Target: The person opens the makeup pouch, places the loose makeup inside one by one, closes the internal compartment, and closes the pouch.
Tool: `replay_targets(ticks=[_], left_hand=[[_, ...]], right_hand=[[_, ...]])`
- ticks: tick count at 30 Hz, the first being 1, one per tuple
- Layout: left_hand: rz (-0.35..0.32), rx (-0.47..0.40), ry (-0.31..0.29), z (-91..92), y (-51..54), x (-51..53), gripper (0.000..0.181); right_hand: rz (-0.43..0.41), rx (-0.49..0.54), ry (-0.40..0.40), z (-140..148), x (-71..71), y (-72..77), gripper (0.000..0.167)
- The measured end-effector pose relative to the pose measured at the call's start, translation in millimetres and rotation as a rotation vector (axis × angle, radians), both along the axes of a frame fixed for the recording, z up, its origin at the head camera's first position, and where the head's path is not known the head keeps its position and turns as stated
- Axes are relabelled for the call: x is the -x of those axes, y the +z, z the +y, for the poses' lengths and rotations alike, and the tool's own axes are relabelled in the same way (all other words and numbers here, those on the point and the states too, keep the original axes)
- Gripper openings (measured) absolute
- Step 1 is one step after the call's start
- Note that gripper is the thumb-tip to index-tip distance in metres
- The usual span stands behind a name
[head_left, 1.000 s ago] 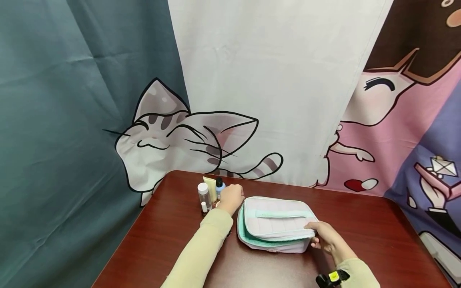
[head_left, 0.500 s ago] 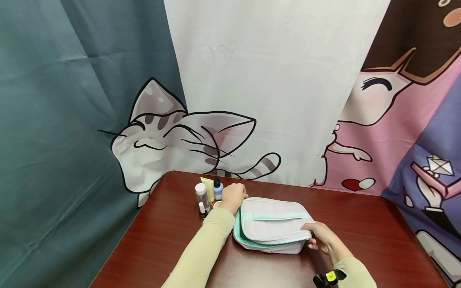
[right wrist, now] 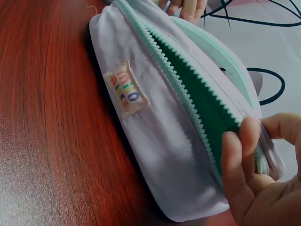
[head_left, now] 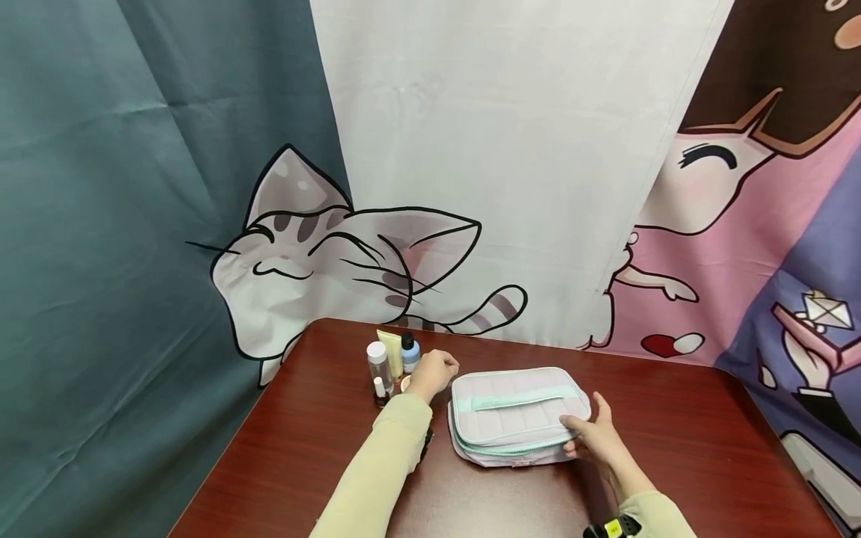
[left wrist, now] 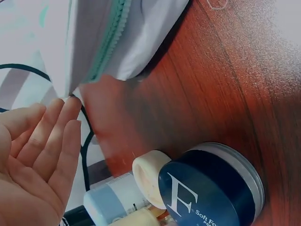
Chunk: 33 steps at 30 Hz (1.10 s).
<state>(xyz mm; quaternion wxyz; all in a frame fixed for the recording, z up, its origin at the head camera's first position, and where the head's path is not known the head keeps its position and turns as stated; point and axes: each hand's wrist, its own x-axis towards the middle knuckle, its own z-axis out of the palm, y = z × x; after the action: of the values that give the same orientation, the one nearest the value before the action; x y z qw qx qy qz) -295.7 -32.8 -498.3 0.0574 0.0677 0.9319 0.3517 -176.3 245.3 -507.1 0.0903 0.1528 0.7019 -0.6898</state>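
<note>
A pale lilac zip pouch (head_left: 514,430) with mint trim and a mint handle lies on the table, its lid lowered. The right wrist view shows its mint zipper (right wrist: 181,89) parted at the front, with green lining inside. My right hand (head_left: 599,437) grips the lid's edge at the pouch's right front corner, fingers at the zipper gap. My left hand (head_left: 432,373) is by the pouch's back left corner, holding nothing. In the left wrist view its fingers (left wrist: 70,146) are loosely bent, fingertips close to the pouch corner; I cannot tell whether they touch.
Left of the pouch stand a white-capped clear bottle (head_left: 379,362), a yellow tube (head_left: 392,351), a blue bottle (head_left: 410,356) with a black cap and a small dark bottle (head_left: 380,394). A dark-lidded jar (left wrist: 202,188) is beside them. A printed curtain (head_left: 525,149) hangs behind the table.
The pouch's lid has come down, narrowing the gap on its left side. My left hand has drawn slightly away from the pouch. My right hand stays at the right corner, a finger now raised.
</note>
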Motion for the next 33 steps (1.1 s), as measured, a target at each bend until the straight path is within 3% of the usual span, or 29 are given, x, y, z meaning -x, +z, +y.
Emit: replay_targets(ticks=[6, 12, 19, 23, 26, 28, 30, 33], left_hand=[[-0.022, -0.113, -0.055, -4.2, 5.5, -7.2, 0.012], [-0.046, -0.221, -0.087, -12.2, 6.5, -13.3, 0.016], [-0.015, -0.231, -0.137, -20.2, 12.4, -21.6, 0.022], [0.026, -0.221, -0.129, -27.4, 15.2, -26.0, 0.023], [0.074, -0.223, -0.088, -34.6, 19.5, -30.8, 0.021], [0.151, -0.232, -0.024, -41.4, 22.0, -34.4, 0.017], [0.291, -0.226, 0.077, -49.8, 23.4, -38.0, 0.013], [0.503, -0.209, 0.281, -66.6, 19.2, -41.9, 0.006]], right_hand=[[0.039, 0.01, 0.034, 1.3, 0.4, 3.2, 0.079], [0.016, 0.035, 0.077, 4.9, 1.8, 7.9, 0.086], [0.087, 0.124, 0.218, 14.2, 3.1, 9.4, 0.092], [0.11, 0.065, 0.249, 16.1, 5.1, 12.3, 0.083], [0.114, -0.026, 0.217, 14.6, 7.9, 15.3, 0.073], [0.115, -0.078, 0.19, 13.4, 11.1, 16.5, 0.068], [0.125, -0.11, 0.167, 13.2, 15.0, 16.1, 0.067], [0.176, -0.107, 0.167, 17.3, 23.2, 11.1, 0.064]])
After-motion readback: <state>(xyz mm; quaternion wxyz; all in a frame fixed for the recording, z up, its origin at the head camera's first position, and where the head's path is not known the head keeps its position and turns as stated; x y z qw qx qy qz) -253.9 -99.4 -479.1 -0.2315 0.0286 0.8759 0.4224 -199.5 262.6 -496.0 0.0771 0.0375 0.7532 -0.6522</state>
